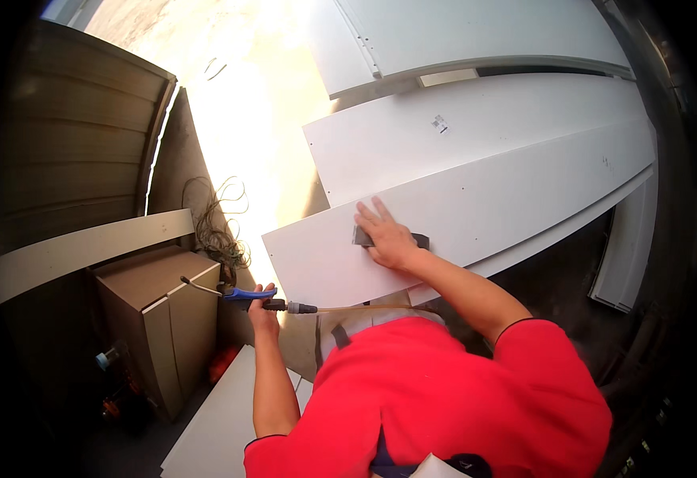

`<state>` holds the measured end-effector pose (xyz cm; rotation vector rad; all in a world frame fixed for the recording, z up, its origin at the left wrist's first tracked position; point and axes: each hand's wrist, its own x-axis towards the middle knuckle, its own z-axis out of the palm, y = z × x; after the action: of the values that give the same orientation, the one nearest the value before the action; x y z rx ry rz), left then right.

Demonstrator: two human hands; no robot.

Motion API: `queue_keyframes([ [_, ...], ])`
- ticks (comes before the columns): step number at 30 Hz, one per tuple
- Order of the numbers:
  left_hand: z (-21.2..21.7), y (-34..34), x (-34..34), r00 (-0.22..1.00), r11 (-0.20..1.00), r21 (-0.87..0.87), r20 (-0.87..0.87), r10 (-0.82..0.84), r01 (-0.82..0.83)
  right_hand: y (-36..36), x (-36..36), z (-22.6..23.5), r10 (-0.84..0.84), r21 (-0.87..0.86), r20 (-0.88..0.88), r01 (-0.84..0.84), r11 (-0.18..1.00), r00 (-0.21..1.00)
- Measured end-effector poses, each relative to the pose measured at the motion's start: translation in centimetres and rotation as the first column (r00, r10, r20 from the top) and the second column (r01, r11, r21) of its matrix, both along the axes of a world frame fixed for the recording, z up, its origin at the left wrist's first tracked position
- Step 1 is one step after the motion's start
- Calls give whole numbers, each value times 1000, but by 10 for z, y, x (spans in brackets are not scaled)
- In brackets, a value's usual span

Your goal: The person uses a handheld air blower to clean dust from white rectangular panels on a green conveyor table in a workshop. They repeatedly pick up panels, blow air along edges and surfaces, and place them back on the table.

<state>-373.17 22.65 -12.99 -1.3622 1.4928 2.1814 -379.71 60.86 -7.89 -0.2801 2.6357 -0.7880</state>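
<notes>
My left hand (264, 309) is closed around a blue air blow gun (246, 295), whose thin bent nozzle points left. A hose (356, 307) runs from its coupling to the right, along my waist. My right hand (391, 240) lies over a dark grey pad (422, 240), pressing it on a long white panel (516, 191). The pad shows on both sides of the hand; its middle is hidden under the palm. The fingers reach forward past the pad, slightly spread. Small dark holes dot the panel near its left end.
A second white panel (388, 147) with a small label lies beneath, farther off. Beyond it sits another white panel stack (476, 36). At left stand a brown box-like cabinet (157, 275), a pale board (93, 251) and coiled cable (221, 227). White boards (213, 430) lean by my left forearm.
</notes>
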Motion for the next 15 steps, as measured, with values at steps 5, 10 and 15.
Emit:
queue_keyframes([
  [5, -13, 15, -6, 992, 980, 156, 17, -124, 120, -57, 14, 26, 67, -428, 272, 58, 902, 960],
  [10, -29, 35, -15, 967, 929, 267, -76, -243, 254, 25, 71, -7, -699, -247, 191, 723, 645, 689],
  [15, -33, 44, -30, 972, 957, 200, 67, -227, 210, 144, 163, -78, -997, -181, -43, 982, -48, -57],
])
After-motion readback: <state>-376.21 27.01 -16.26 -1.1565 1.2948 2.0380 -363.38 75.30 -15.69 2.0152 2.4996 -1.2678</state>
